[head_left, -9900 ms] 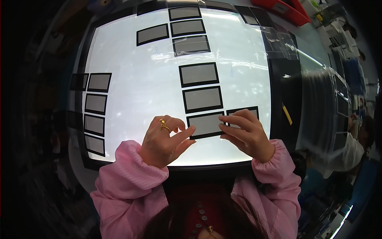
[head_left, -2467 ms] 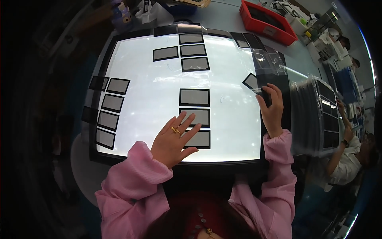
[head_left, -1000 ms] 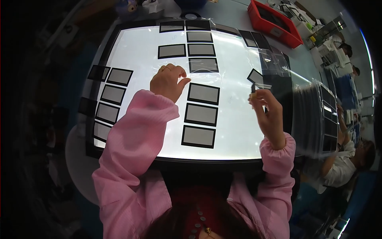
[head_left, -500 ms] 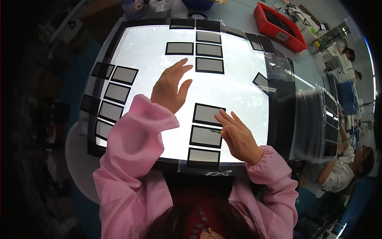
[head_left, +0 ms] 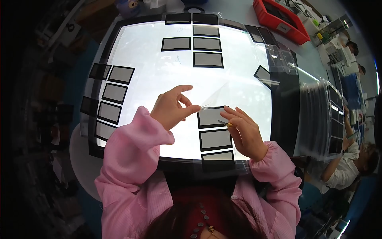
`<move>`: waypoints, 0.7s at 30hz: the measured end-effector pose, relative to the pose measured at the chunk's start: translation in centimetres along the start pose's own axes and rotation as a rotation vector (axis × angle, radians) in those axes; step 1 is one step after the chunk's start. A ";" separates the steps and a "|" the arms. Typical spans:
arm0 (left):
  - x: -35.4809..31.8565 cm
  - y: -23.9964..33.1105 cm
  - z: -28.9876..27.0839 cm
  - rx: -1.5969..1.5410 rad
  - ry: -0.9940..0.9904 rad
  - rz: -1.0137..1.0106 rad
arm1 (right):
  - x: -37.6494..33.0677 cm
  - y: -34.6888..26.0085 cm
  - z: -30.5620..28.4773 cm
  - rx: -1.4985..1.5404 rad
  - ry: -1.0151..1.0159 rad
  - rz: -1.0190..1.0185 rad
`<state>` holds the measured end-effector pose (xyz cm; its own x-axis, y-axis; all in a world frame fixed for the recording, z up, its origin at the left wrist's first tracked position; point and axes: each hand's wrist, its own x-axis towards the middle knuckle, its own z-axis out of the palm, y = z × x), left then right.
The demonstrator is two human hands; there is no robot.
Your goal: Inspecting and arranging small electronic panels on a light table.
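Observation:
My left hand (head_left: 173,107) is over the middle of a glowing light table, its index finger stretched out. Its thumb and a bent finger pinch the edge of a thin clear film (head_left: 217,96), whose corner lifts above the far end of the near column. That column has several black-framed grey rectangles on a clear strip, the middle one (head_left: 215,140) fully in view. My right hand (head_left: 244,133) rests over the column's right edge, closed round a small pointed tool (head_left: 223,122) with a metal tip and a yellow part. Its exact kind is unclear.
More black-framed rectangles lie on the light table: a column at the left (head_left: 115,93), a group at the far side (head_left: 208,59) and a tilted one at the right (head_left: 262,75). Stacked clear sheets (head_left: 314,119) stand to the right, a red bin (head_left: 280,22) behind. Another person sits far right.
My left hand came nearer and pinched the clear film, lifting its corner. The near column shifted slightly right. My right hand stayed beside it, still with the pointed tool.

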<state>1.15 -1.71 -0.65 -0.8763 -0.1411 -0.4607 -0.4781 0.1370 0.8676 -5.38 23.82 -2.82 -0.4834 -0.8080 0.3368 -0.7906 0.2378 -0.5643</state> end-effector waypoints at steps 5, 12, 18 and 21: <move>1.7 -2.2 0.6 0.689 0.334 0.519 | 0.3 0.2 -0.1 0.017 0.051 -0.009; 2.9 -3.4 0.5 0.664 0.360 0.772 | 1.2 0.4 0.0 0.179 0.073 0.114; 2.3 -1.3 -0.1 -0.087 0.264 0.304 | 2.8 -0.2 -4.0 0.233 0.208 0.285; 1.9 -0.9 0.4 -0.059 0.255 0.344 | 3.8 -0.3 -4.7 0.236 0.101 0.381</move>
<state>-0.09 -1.70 -2.32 -0.9376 -0.3363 -0.0882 -0.1501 0.1628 0.9752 -8.80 23.25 2.17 -0.7669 -0.6270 0.1370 -0.4473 0.3690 -0.8147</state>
